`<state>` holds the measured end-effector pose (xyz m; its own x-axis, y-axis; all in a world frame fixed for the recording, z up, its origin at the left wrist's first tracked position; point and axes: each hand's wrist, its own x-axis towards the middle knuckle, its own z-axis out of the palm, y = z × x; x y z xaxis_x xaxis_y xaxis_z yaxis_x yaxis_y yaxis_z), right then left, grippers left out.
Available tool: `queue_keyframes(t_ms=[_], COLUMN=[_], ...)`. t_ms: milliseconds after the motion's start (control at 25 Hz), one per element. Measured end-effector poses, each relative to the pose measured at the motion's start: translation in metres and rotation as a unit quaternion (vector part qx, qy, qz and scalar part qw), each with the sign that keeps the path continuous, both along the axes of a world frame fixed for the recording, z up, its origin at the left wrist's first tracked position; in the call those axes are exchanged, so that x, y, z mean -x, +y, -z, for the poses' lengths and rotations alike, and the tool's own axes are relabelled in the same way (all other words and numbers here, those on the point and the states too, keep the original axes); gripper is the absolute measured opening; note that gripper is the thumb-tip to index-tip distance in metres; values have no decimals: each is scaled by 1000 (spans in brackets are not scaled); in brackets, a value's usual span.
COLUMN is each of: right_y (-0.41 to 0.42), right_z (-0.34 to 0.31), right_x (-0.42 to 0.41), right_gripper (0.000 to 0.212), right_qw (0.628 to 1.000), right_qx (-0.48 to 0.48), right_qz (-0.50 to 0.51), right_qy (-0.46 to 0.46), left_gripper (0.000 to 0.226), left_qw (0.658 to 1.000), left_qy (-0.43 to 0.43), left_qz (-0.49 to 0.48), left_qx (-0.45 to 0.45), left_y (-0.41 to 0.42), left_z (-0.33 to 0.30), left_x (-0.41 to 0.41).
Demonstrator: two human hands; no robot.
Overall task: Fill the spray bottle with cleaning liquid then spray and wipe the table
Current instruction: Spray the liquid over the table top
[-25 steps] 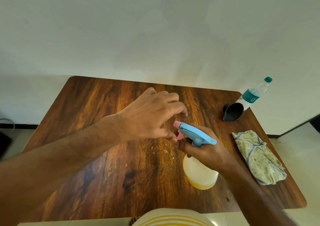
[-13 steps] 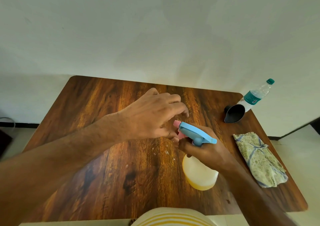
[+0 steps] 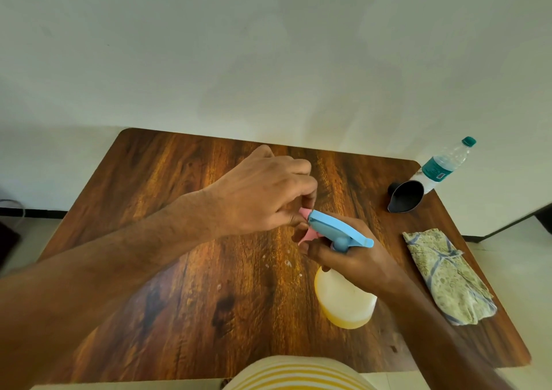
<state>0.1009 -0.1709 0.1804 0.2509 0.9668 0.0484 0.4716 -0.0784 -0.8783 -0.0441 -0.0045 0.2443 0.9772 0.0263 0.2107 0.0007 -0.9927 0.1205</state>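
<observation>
Right hand [image 3: 355, 258] is wrapped around the neck of the translucent plastic spray bottle with the blue trigger head [image 3: 343, 294], holding it tilted above the dark wood-grain table [image 3: 179, 255], yellowish liquid pooled at its base. Left hand [image 3: 263, 195] has its fingertips pinched on the little pink nozzle tip [image 3: 305, 212] at the front of the sprayer. A few droplets sit on the wood just below. Off to the right: a folded green patterned cloth [image 3: 445, 276], a black funnel [image 3: 404, 196] on its side, and a clear water bottle with a teal cap [image 3: 442, 165] at the far corner.
</observation>
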Motion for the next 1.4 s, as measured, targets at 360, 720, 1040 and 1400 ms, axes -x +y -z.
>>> queue_keyframes(t_ms=[360,720,1040,1400], right_y=[0,0,2,3], right_z=[1,3,3,5], right_x=[-1,-4,-4,-8], right_gripper=[25,20,12,11], right_qw=[1000,1000,1000,1000], right_qx=[7,-2,-3,-2], right_qz=[-7,-12,-17,-20], right_qy=[-7,-5,-5,5], left_gripper=[34,40,40,31], left_qw=[1000,998,998,997], left_qy=[18,52,58,66], left_qz=[16,16,24,26], left_qx=[2,18,23,21], left_y=[0,3,7,9], left_z=[0,2,3,5], left_x=[-4,-6,-7,-10])
